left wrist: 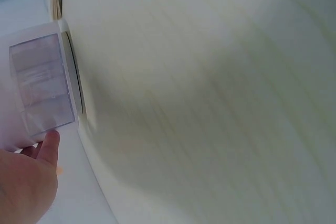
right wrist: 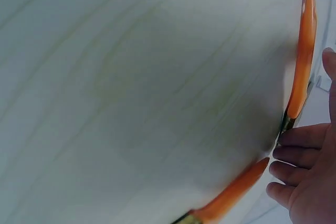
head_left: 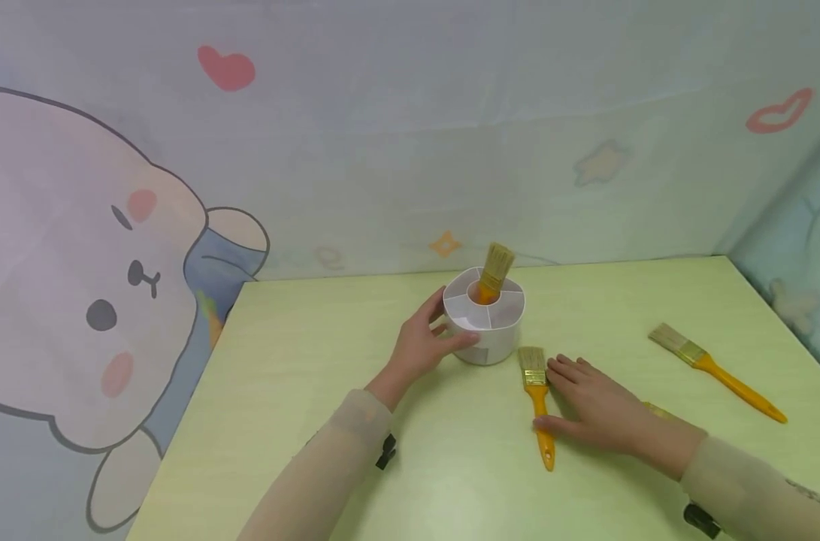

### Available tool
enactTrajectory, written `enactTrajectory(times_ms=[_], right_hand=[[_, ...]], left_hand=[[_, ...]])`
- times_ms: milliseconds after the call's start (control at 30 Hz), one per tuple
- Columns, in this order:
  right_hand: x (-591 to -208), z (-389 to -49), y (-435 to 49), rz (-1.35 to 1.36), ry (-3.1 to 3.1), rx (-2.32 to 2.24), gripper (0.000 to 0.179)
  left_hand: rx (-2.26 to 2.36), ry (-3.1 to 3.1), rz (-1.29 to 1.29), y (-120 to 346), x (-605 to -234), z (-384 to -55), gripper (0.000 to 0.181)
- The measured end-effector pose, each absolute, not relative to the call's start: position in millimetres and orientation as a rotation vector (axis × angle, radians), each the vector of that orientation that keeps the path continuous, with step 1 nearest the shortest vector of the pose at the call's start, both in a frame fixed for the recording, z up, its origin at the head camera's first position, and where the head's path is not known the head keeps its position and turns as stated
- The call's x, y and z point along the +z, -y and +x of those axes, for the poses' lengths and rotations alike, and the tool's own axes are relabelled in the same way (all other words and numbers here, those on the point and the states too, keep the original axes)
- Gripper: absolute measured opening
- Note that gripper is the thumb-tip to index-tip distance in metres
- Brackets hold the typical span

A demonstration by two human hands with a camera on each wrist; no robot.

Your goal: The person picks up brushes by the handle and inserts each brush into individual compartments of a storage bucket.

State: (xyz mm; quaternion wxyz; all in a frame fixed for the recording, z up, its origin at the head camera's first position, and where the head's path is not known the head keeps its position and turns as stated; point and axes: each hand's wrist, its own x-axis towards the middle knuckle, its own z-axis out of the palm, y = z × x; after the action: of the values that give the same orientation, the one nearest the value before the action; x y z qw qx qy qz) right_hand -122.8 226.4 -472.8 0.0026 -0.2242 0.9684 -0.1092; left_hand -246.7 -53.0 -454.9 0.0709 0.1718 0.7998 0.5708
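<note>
My left hand (head_left: 419, 342) grips a round white organizer (head_left: 487, 342) with divided compartments, its thumb across the front and fingers around the left side. A paintbrush (head_left: 496, 269) stands bristles up in the organizer's middle hole. In the left wrist view, the organizer (left wrist: 42, 85) shows a clear window, with the thumb at its edge. My right hand (head_left: 595, 406) lies low over the table beside a second paintbrush (head_left: 540, 406), thumb tip at its yellow-orange handle, fingers stretched near its ferrule. The right wrist view shows that brush's handle (right wrist: 304, 56) next to the straight fingers (right wrist: 299, 156).
Another paintbrush (head_left: 727, 376) lies slanted on the right of the pale yellow-green table (head_left: 301, 361). Bristles of one more paintbrush (head_left: 660, 411) peek out from behind my right wrist; its handle (right wrist: 231, 192) shows in the right wrist view. A printed cloth (head_left: 382, 150) hangs behind the table.
</note>
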Motion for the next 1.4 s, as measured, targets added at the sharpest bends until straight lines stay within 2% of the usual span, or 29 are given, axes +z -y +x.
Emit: enactTrajectory(times_ms=[200, 467, 700, 967, 1400], right_hand=[[-474, -121, -213, -0.730, -3.076, -0.258, 0.096], [-475, -122, -215, -0.741, -3.044, -0.194, 0.091], [-476, -124, -228, -0.774, -2.980, -0.250, 0.081], [-473, -124, -236, -0.911, -2.947, -0.335, 0.065], [-469, -126, -239, -1.065, -2.970, -0.400, 0.048]], left_hand=[[1.676, -2.442, 0.519, 53, -456, -247, 0.095], [1.679, -2.433, 0.515, 53, -458, -247, 0.094], [1.707, -2.380, 0.501, 53, -420, -225, 0.087], [1.723, -2.391, 0.519, 54, -453, -244, 0.091], [1.688, -2.427, 0.514, 54, -458, -247, 0.095]])
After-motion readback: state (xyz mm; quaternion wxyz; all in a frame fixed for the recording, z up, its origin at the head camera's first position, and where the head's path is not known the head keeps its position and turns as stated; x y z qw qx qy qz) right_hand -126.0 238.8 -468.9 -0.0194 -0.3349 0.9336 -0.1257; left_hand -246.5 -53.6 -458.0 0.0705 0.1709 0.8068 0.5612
